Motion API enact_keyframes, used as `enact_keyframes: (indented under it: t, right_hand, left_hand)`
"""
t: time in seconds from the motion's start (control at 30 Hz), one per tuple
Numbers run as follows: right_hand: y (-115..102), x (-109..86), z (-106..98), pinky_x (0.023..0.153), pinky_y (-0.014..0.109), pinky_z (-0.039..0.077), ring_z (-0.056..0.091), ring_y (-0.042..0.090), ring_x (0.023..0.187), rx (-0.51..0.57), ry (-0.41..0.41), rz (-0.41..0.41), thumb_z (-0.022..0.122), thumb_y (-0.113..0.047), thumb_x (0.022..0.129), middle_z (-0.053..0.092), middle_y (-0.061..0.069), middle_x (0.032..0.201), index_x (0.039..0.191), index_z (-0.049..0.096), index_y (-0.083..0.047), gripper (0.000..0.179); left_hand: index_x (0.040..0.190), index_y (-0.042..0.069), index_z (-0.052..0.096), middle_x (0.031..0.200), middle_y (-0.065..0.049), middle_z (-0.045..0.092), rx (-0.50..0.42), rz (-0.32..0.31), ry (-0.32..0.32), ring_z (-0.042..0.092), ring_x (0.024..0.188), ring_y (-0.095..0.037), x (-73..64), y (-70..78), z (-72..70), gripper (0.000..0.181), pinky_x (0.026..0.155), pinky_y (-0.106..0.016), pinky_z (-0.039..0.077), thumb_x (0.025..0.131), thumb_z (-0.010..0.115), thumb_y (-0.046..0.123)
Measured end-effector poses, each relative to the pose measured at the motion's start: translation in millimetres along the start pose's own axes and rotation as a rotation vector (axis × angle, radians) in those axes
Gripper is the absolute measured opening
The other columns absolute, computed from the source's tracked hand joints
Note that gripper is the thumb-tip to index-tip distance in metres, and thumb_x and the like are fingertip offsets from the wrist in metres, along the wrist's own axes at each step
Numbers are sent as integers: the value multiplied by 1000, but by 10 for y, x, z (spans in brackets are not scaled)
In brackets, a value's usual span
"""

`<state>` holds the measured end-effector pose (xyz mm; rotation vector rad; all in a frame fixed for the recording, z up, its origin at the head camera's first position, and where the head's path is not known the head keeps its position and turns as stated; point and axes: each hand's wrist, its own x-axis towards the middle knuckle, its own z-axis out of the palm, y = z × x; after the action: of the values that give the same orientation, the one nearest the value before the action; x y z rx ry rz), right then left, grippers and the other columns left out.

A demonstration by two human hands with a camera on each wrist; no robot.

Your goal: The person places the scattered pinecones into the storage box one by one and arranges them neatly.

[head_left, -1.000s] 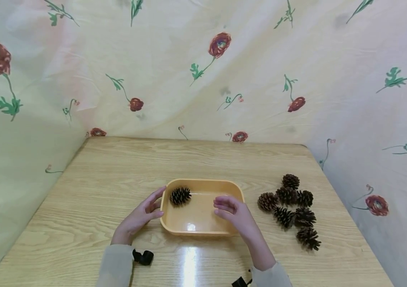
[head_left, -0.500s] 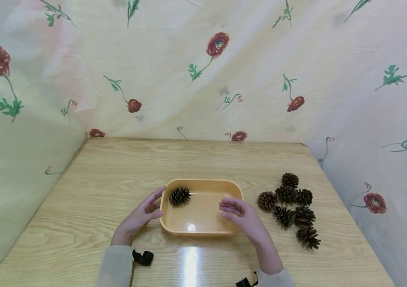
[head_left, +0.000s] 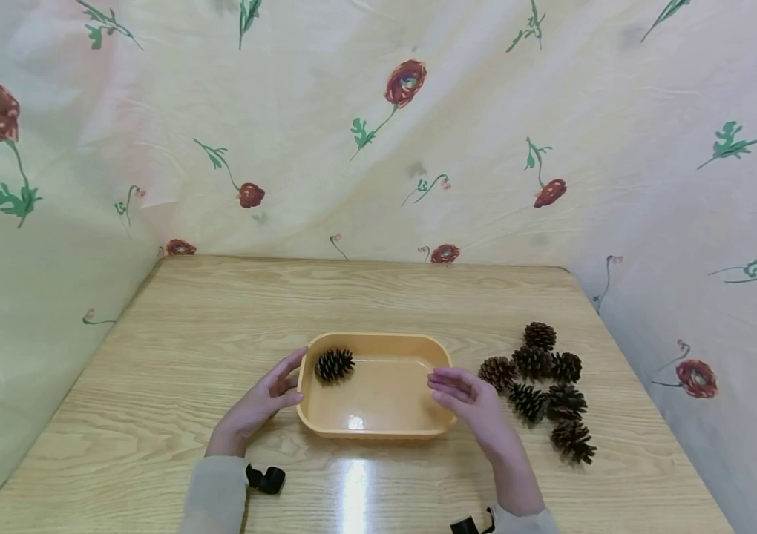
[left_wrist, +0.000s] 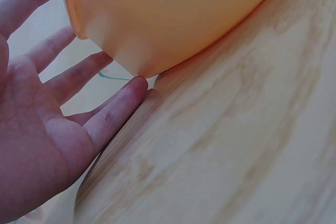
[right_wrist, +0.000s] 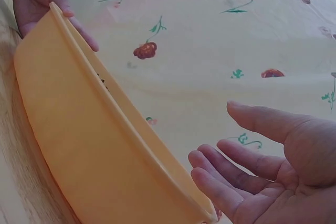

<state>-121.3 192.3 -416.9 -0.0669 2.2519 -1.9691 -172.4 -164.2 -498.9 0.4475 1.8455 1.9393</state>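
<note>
A pale orange rectangular tub (head_left: 388,397) stands on the wooden table, with one dark pine cone (head_left: 335,366) lying in its back left corner. My left hand (head_left: 260,404) rests against the tub's left end, fingers spread and fairly straight. In the left wrist view, the fingertips (left_wrist: 137,83) touch the outer wall low down, and nothing is gripped. My right hand (head_left: 479,408) hovers at the tub's right rim with loosely bent fingers. The right wrist view shows that palm (right_wrist: 273,187) holding nothing, beside the tub wall (right_wrist: 100,145).
Several pine cones (head_left: 533,363) lie in a cluster on the table (head_left: 352,297) to the right of the tub. A flower-printed cloth (head_left: 325,111) hangs behind the table and along both sides. Black wrist cameras (head_left: 272,480) sit at the cuffs.
My right hand has moved right, from over the inside of the tub to its right rim. The left hand, tub and pine cones stay in place.
</note>
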Motion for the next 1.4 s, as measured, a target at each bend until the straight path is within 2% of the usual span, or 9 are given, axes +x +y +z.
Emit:
enact_keyframes:
  t: [0.3,0.5,0.6,0.7,0.83,0.97,1.1,1.4]
  right_hand:
    - [-42,-16,-99,89,15,51,65,-1,100,-16,70,5,65,-4,89,64,15,122,131,47,13,49]
    - [-48,-16,-173,90,14,49,63,-3,102,-47,86,1,63,-8,92,57,26,130,133,47,11,48]
    - [-29,-11,-202,91,13,49,63,-3,103,-50,88,-5,63,-9,92,56,27,132,134,46,10,49]
    - [-6,-12,-228,91,14,49,63,-3,103,-41,97,-10,64,-9,92,60,20,128,134,46,10,49]
    - [20,-17,-265,91,14,49,64,-3,102,-30,118,-18,64,-9,92,68,-3,117,134,46,11,50]
    - [37,-15,-310,90,11,48,63,-5,100,-38,151,-18,64,-11,93,67,-20,106,134,47,10,49]
    - [46,-13,-358,89,10,48,62,-7,99,-47,195,-20,64,-11,93,66,-24,103,134,47,10,49]
    - [109,-15,-455,85,11,51,65,-6,95,58,304,-35,66,-5,90,69,-21,100,131,47,13,48]
  left_hand:
    - [156,23,19,163,-10,16,5,8,-2,32,140,-41,1,-4,-1,76,103,-27,39,94,59,6]
    - [156,22,18,163,-11,15,9,4,-4,31,140,-41,6,-6,5,76,102,-24,40,94,59,6]
    - [156,21,18,163,-12,15,9,5,-4,31,140,-41,6,-15,5,76,102,-23,40,94,58,6]
    - [156,21,17,163,-12,14,6,7,-5,31,140,-41,6,-24,4,75,102,-23,40,95,58,6]
    - [156,21,17,163,-12,14,5,10,-6,31,140,-41,11,-39,5,75,102,-23,41,95,58,6]
    - [156,19,17,163,-13,13,9,20,-10,31,140,-42,14,-50,5,75,101,-22,41,95,57,5]
    - [157,17,15,163,-16,11,8,38,-22,29,140,-45,8,-46,12,75,101,-23,40,96,56,4]
    - [157,18,16,163,-15,12,5,33,-19,30,140,-46,3,-40,16,75,102,-24,40,95,56,4]
